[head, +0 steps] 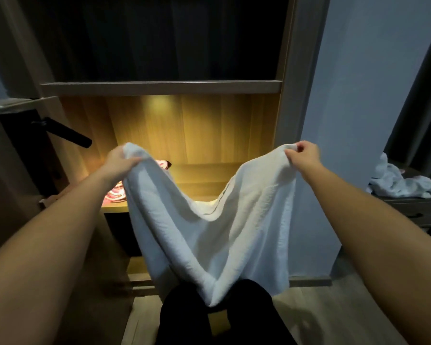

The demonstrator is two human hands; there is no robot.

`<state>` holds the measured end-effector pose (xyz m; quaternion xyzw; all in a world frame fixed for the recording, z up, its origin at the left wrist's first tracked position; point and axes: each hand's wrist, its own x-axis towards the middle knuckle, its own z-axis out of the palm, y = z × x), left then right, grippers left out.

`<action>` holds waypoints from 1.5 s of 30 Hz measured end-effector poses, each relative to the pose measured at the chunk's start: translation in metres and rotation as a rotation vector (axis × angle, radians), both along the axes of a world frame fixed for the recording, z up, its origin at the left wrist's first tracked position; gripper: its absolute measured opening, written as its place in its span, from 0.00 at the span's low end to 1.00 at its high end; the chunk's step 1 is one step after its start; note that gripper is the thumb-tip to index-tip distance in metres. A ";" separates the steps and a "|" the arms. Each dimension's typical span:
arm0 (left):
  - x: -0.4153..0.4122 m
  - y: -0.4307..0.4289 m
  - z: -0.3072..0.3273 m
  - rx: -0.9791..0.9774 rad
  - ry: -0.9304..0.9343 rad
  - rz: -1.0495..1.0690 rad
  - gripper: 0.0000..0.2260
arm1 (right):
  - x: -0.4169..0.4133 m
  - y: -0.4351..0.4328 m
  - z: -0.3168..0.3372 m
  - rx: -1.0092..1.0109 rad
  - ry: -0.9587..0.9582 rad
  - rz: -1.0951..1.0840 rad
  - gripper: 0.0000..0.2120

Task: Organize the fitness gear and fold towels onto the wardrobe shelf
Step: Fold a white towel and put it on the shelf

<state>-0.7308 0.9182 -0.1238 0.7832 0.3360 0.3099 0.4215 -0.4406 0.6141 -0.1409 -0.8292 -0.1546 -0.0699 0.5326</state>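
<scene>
At the bottom centre of the frame two legs (224, 319) in black trousers are standing on a pale wooden floor (334, 310), and the lowest fold of one white towel (209, 235) is hanging just in front of them. Two bare forearms are reaching up from the lower corners towards the middle of the frame, and the towel is sagging in a deep curve between them. The left hand (121, 160), left of centre, is clutching one top corner with the cloth bunched inside its curled fingers. The right hand (303, 155), right of centre, is pinching the other top corner between thumb and curled fingers. Behind the towel a wardrobe shelf (115, 208) is glowing under warm yellow light, its front edge showing to the left of the cloth. Pink-and-white gear (116, 194) is lying on that shelf, partly hidden by the left forearm and the towel; two patches are showing, and whether they are one item or more cannot be told. Above the lit wooden back panel one pale shelf board (159, 87) is crossing the upper middle of the frame, with a dark compartment over it. At the left edge one black lever handle (67, 132) is sticking out from a door. At the right edge one heap of crumpled white cloth (403, 183) is resting on a dark tabletop (406, 200); the number of pieces in it cannot be told. A blue-grey wall (353, 95) is rising between wardrobe and heap.
</scene>
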 end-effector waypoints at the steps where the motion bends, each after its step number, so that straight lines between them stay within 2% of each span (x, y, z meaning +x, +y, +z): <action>1: -0.005 0.010 -0.004 0.018 0.015 0.144 0.19 | 0.007 -0.007 -0.001 0.007 0.008 -0.060 0.08; 4: -0.027 0.031 -0.016 0.034 0.045 0.484 0.20 | 0.026 -0.034 -0.007 0.030 0.058 -0.238 0.11; 6: -0.040 0.035 -0.023 0.019 0.002 0.596 0.17 | 0.034 -0.051 -0.011 0.049 0.073 -0.332 0.13; 9: -0.042 0.027 -0.023 0.029 -0.100 0.630 0.13 | 0.037 -0.054 -0.013 0.120 0.066 -0.372 0.12; 14: -0.031 0.020 -0.018 0.029 -0.180 0.653 0.12 | 0.025 -0.042 -0.011 0.153 0.078 -0.372 0.12; 16: -0.031 0.017 -0.017 0.015 -0.199 0.683 0.13 | 0.024 -0.042 -0.011 0.164 0.084 -0.420 0.12; 19: -0.032 0.013 -0.008 -0.117 -0.288 0.714 0.17 | 0.019 -0.042 -0.008 0.181 0.085 -0.454 0.12; 23: -0.030 0.028 0.008 -0.082 -0.321 0.711 0.18 | 0.016 -0.041 0.003 0.245 0.086 -0.424 0.12; 25: -0.028 0.030 0.017 -0.042 -0.377 0.643 0.18 | 0.015 -0.036 0.009 0.303 0.057 -0.338 0.09; 28: -0.015 0.007 0.031 -0.004 -0.452 0.469 0.17 | 0.000 -0.020 0.020 0.356 -0.018 -0.046 0.04; 31: 0.004 -0.026 0.042 -0.079 -0.586 0.212 0.13 | -0.033 0.000 0.034 0.336 -0.107 0.238 0.04; 34: 0.001 -0.062 0.054 -0.160 -0.667 -0.106 0.15 | -0.074 0.000 0.056 0.316 -0.127 0.551 0.03; 36: -0.017 -0.071 0.060 -0.287 -0.859 -0.471 0.17 | -0.097 -0.018 0.070 0.508 -0.020 0.867 0.03; 37: -0.028 -0.068 0.065 -0.414 -0.981 -0.610 0.16 | -0.104 -0.029 0.075 0.662 0.058 1.060 0.05; 39: -0.046 -0.055 0.070 -0.649 -1.149 -0.743 0.17 | -0.116 -0.042 0.081 0.916 0.236 1.394 0.05; 40: -0.050 -0.055 0.071 -0.722 -1.126 -0.823 0.20 | -0.122 -0.041 0.079 0.963 0.312 1.471 0.05; 41: -0.048 -0.066 0.070 -0.707 -1.053 -0.834 0.22 | -0.129 -0.036 0.076 0.951 0.350 1.469 0.04; 45: -0.016 -0.152 0.045 -0.423 -0.657 -0.668 0.22 | -0.171 -0.007 0.048 0.669 0.303 1.265 0.06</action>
